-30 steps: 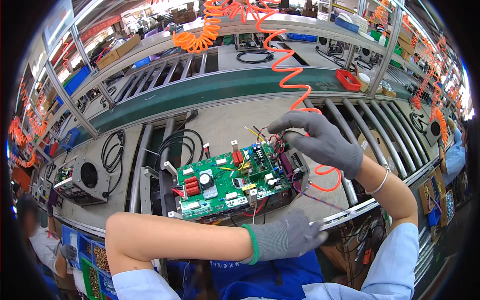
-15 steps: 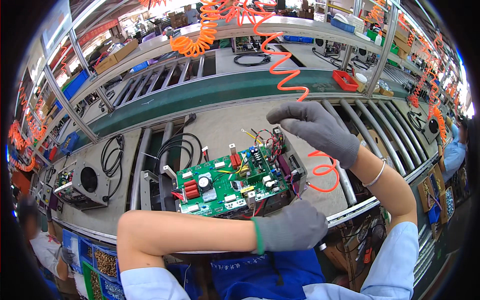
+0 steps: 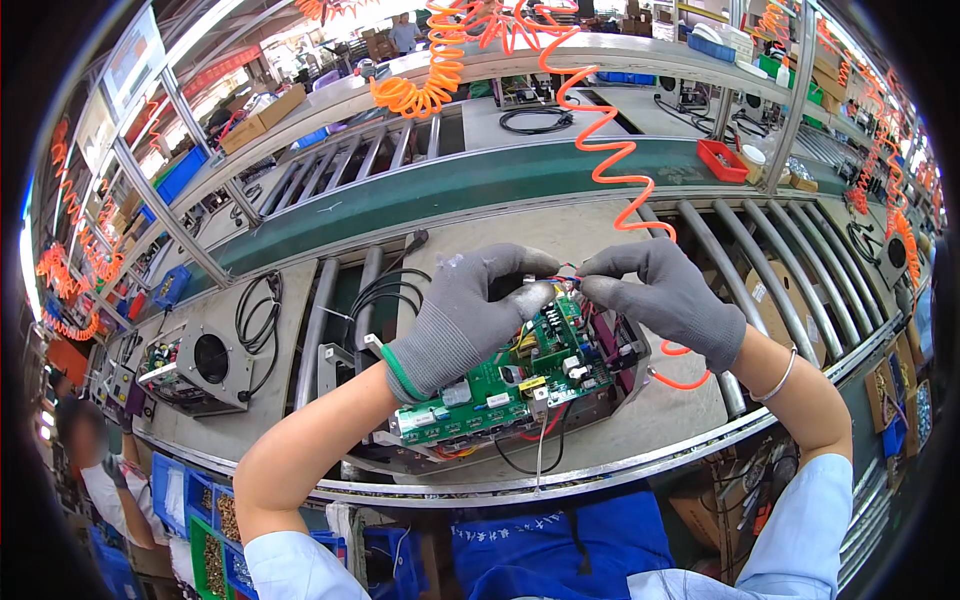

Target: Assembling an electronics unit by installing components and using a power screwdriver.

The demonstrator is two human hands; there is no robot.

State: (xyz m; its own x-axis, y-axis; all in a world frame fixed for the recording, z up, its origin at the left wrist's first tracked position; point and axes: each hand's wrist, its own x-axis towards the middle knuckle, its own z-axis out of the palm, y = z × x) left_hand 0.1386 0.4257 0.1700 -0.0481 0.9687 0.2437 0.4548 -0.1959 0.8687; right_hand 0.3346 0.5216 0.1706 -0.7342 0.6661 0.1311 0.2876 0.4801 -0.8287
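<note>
In front of me an electronic unit has a green circuit board on top of an open metal chassis. Both my hands wear grey knitted gloves. My left hand reaches over the board from the left, thumb and index finger bent around thin wires at its far right part. From the other side my right hand pinches at the same wires, its fingertips close to the left ones. The gloves partly hide the wire ends. A white wire hangs over the chassis front.
An orange coiled air hose hangs down behind my right hand. Metal rollers lie right of the unit. At left stands another unit with a round fan and black cable. A person in light clothing works at lower left beside screw bins.
My left hand has moved from the unit's front edge up and over the board to the wires. My right hand has come down to them. The whole view has shifted slightly.
</note>
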